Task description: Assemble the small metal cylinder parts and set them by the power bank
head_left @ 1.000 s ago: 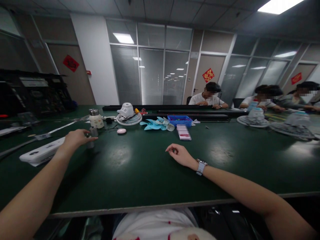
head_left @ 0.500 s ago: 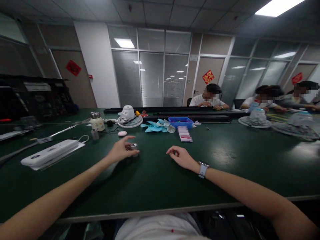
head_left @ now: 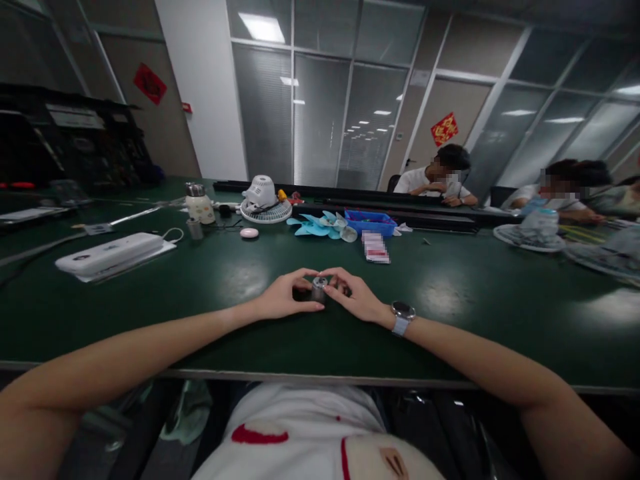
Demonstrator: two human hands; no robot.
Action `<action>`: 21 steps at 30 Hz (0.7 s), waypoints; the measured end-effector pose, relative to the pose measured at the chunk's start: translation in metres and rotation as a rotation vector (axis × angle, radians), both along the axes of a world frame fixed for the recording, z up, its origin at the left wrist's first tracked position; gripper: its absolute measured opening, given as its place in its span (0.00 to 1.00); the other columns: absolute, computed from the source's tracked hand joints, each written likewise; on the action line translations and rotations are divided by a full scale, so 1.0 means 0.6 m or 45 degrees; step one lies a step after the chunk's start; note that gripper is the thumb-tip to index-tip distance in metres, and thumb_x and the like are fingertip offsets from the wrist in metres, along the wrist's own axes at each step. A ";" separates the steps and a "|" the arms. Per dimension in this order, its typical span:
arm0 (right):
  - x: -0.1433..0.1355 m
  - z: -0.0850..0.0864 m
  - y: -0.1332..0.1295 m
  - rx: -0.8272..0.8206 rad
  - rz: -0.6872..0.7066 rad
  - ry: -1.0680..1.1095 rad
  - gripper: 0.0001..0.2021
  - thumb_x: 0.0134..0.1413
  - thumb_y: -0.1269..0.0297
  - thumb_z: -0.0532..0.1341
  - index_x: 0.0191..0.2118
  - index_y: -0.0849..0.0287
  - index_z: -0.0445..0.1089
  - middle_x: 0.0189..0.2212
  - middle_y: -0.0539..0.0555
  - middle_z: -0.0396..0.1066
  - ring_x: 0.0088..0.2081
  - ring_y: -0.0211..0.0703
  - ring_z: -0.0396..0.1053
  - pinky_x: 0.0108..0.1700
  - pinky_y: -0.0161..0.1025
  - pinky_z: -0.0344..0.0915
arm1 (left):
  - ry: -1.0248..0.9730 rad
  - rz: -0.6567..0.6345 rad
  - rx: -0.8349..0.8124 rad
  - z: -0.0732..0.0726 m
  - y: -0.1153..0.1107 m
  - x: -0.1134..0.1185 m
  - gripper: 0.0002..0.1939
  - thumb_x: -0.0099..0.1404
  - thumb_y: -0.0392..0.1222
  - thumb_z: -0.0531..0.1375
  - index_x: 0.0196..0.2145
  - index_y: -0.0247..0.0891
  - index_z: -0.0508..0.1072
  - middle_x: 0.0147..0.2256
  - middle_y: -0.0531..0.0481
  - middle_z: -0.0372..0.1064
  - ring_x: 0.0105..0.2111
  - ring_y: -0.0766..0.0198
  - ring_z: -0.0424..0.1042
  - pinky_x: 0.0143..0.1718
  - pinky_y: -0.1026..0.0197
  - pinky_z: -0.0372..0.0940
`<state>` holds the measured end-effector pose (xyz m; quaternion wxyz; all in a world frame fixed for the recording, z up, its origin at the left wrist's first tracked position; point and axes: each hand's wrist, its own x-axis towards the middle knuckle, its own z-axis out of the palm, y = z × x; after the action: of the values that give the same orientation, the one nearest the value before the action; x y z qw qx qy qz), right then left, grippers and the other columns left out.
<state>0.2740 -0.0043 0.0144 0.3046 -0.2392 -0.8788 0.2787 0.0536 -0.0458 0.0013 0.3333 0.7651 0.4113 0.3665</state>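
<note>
Across a green table (head_left: 280, 353) in a dim, glass-partitioned office, a long white device (head_left: 115, 255) lies at far left, then a cream flask (head_left: 203, 210) and a white fan housing (head_left: 261, 192). Near centre, your left hand (head_left: 287, 293) grips a small metal cylinder (head_left: 319, 291), upright; your right hand (head_left: 356, 298) touches it with bent fingers, its grip impossible to tell. Beyond sits a blue tray (head_left: 373, 229); farther right, a seated person (head_left: 413, 180) beneath a red sign (head_left: 444, 129).
</note>
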 end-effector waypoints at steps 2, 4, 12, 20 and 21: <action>-0.010 0.000 0.005 -0.061 -0.020 0.087 0.16 0.60 0.55 0.57 0.50 0.56 0.69 0.31 0.50 0.69 0.27 0.35 0.62 0.30 0.33 0.59 | 0.022 -0.001 0.006 0.002 -0.001 0.001 0.33 0.54 0.50 0.67 0.55 0.40 0.63 0.43 0.43 0.74 0.45 0.55 0.74 0.48 0.54 0.66; -0.020 0.000 0.009 -0.115 -0.028 0.172 0.15 0.59 0.54 0.58 0.44 0.58 0.73 0.32 0.51 0.71 0.29 0.36 0.64 0.31 0.34 0.60 | 0.012 -0.028 0.010 0.003 0.000 0.004 0.30 0.55 0.50 0.67 0.53 0.40 0.66 0.44 0.44 0.74 0.45 0.55 0.74 0.48 0.54 0.66; -0.024 0.025 0.002 -0.017 -0.102 0.152 0.13 0.57 0.54 0.61 0.37 0.59 0.76 0.32 0.53 0.72 0.30 0.37 0.65 0.32 0.35 0.61 | -0.006 -0.054 0.028 0.004 0.000 0.010 0.22 0.56 0.50 0.67 0.46 0.39 0.71 0.43 0.46 0.74 0.44 0.56 0.74 0.48 0.56 0.67; 0.031 0.011 0.031 -0.011 -0.075 -0.015 0.14 0.57 0.53 0.61 0.40 0.55 0.78 0.35 0.53 0.69 0.31 0.37 0.64 0.32 0.36 0.60 | 0.040 -0.039 0.063 0.010 -0.006 0.010 0.23 0.57 0.51 0.66 0.47 0.39 0.71 0.45 0.45 0.73 0.46 0.56 0.73 0.50 0.56 0.66; 0.037 0.003 0.033 -0.026 -0.052 -0.077 0.13 0.56 0.54 0.61 0.40 0.55 0.78 0.35 0.53 0.68 0.31 0.37 0.63 0.31 0.35 0.59 | 0.044 -0.033 0.077 0.009 -0.006 0.010 0.23 0.56 0.51 0.66 0.47 0.39 0.71 0.45 0.45 0.73 0.46 0.56 0.73 0.50 0.56 0.66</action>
<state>0.2963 0.0155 0.0162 0.2810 -0.2686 -0.8797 0.2740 0.0597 -0.0494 0.0068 0.3075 0.7864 0.3959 0.3610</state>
